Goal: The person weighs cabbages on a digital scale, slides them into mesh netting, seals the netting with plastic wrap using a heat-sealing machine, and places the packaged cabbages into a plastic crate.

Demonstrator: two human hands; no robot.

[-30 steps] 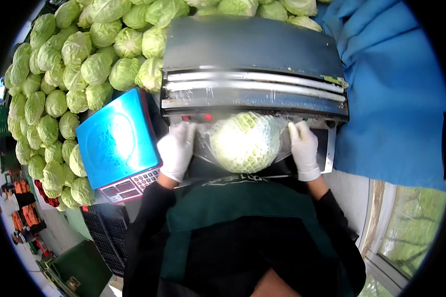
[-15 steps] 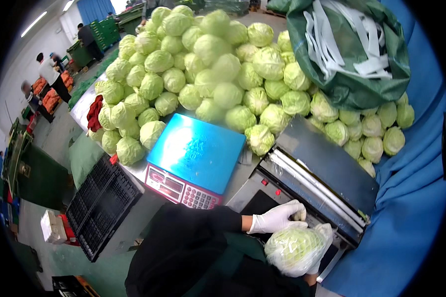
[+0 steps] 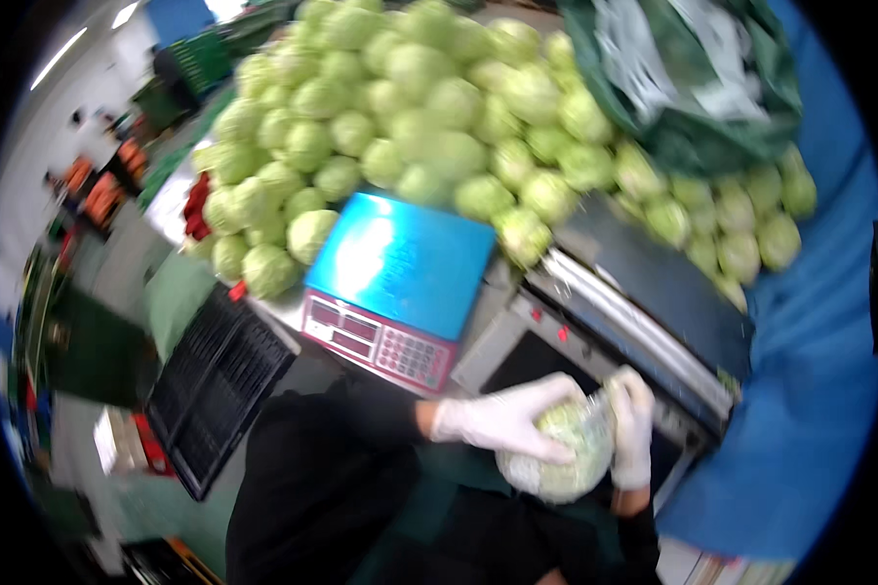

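Close in front of my body I have a pale green cabbage [image 3: 554, 478] wrapped in clear plastic film. My left hand [image 3: 512, 419], in a white glove, lies over its upper left side with thumb and fingers gripping it. At the cabbage's right edge, my gloved right hand [image 3: 632, 429] is closed, its curled fingers on gathered film [image 3: 600, 414]. Just beyond both hands is a film wrapping machine [image 3: 585, 356] with red buttons and a long roller bar. Part of its dark plate is hidden behind my hands and the cabbage.
A scale with a blue pan [image 3: 405, 258] stands left of the machine. Behind it is a large heap of cabbages [image 3: 390, 107]. A green sack [image 3: 693, 136] of white strips sits at the back right. A black crate [image 3: 219, 390] is at the left; people work farther off.
The wrapped cabbage has moved slightly left and turned. My left hand has gone from above it to gripping its side; my right hand has come up to its right edge. The whole view has shifted.
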